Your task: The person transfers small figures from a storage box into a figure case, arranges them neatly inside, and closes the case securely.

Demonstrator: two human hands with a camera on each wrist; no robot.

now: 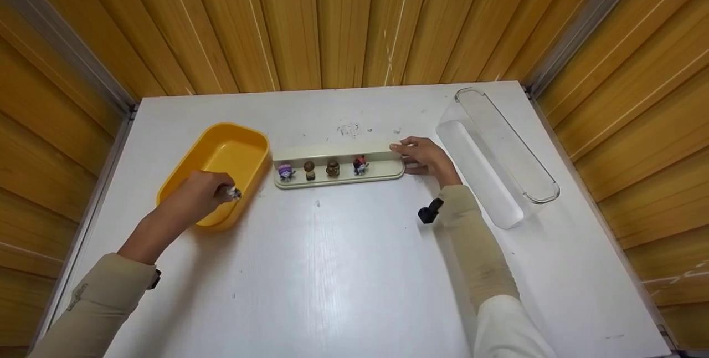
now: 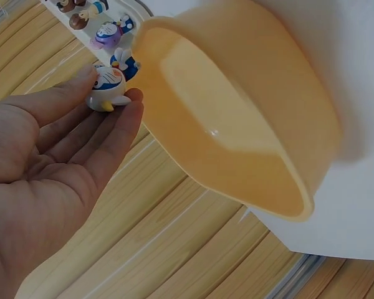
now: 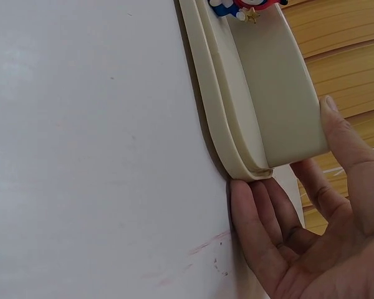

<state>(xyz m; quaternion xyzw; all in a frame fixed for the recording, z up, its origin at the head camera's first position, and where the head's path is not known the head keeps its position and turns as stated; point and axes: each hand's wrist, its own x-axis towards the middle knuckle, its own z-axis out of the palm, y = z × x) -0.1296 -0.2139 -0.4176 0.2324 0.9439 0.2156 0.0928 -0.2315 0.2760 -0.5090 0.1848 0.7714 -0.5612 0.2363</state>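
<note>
My left hand [image 1: 200,196] is over the near side of a yellow tub [image 1: 256,142]. Between thumb and fingertips it pinches a small toy figurine [image 2: 107,87], white and blue with a yellow bit. At the right end of a long cream display base [image 1: 382,179], my right hand [image 1: 425,157] grips the corner, thumb against the raised back wall and fingers at the end. Several figurines stand in a row on the base: a purple-headed one [image 1: 286,172], two brown-headed ones [image 1: 309,170], and a red-and-blue one [image 1: 360,165].
A clear long cover [image 1: 481,172] lies on the right of the white table [image 1: 332,269], slanting away from the right forearm. Wood-patterned walls [image 1: 338,25] close off the back and both sides. Dark scuffs mark the tabletop behind the base.
</note>
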